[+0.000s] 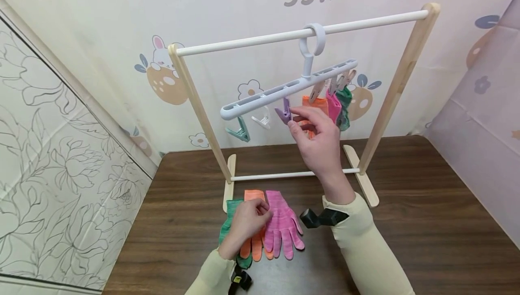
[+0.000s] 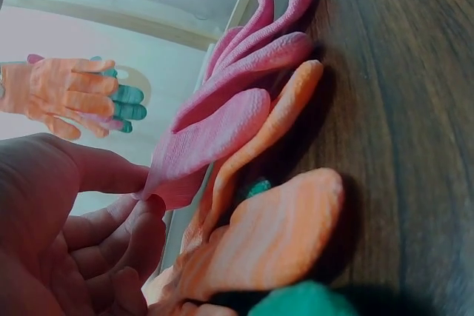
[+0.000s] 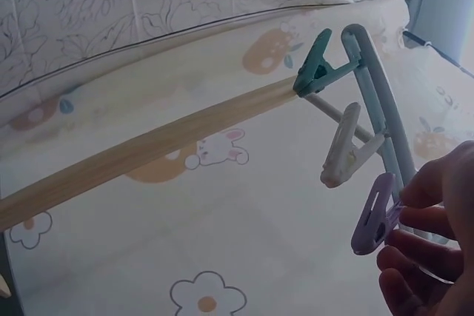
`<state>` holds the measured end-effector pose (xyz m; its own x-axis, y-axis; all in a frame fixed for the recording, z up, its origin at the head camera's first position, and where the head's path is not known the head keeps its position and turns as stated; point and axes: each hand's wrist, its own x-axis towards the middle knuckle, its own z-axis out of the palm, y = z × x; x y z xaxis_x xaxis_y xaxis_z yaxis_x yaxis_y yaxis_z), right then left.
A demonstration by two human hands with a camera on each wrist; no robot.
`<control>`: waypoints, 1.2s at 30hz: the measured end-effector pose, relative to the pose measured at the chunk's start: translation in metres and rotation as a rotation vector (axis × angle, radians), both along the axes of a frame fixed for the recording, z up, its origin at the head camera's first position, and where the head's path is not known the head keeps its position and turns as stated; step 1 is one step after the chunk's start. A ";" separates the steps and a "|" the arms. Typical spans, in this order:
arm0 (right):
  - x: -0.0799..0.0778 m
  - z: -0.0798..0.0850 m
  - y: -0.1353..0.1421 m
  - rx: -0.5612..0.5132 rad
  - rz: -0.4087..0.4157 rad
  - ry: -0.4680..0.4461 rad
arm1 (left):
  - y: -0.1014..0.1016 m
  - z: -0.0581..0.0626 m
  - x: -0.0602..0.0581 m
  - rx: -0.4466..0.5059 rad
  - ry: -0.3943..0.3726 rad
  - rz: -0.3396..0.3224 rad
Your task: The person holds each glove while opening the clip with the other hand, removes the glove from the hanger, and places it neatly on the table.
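In the head view, my right hand (image 1: 318,139) is raised to the hanger (image 1: 290,88), thumb and forefinger pinching a purple clothespin (image 3: 374,216) that hangs from it. Down at the table, my left hand (image 1: 248,218) pinches the edge of a pink glove (image 2: 215,131) between thumb and forefinger. That glove lies beside an orange glove (image 1: 255,195) and a green glove (image 1: 232,207), partly covered by my left hand. Nearer the hanger's left end are a white clothespin (image 3: 342,149) and a teal clothespin (image 3: 315,64), both with nothing clipped in them.
A wooden rack with a white top bar (image 1: 252,41) carries the hanger by its hook (image 1: 313,42). Orange (image 2: 70,94), pink and green gloves hang from clothespins at the hanger's right end, behind my right hand. The dark wooden table (image 1: 426,223) meets a patterned curtain at the back.
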<state>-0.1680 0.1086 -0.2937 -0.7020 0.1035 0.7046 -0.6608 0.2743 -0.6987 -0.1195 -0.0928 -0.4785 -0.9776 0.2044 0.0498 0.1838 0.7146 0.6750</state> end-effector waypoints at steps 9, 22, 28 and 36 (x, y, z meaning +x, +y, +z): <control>0.000 -0.002 0.000 0.029 -0.028 -0.002 | -0.002 -0.002 -0.001 0.015 0.013 0.004; 0.000 -0.011 0.012 0.021 -0.071 -0.031 | -0.006 0.000 -0.004 0.017 0.018 0.019; 0.003 -0.013 0.021 0.005 -0.108 -0.028 | -0.007 -0.002 -0.004 0.020 0.017 0.015; 0.018 -0.013 0.042 0.007 -0.213 0.006 | -0.006 0.000 -0.007 0.040 0.033 -0.012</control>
<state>-0.1503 0.1502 -0.3064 -0.6606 0.2441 0.7099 -0.5914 0.4133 -0.6924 -0.1263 -0.0983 -0.4780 -0.9728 0.2136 0.0901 0.2148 0.6847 0.6964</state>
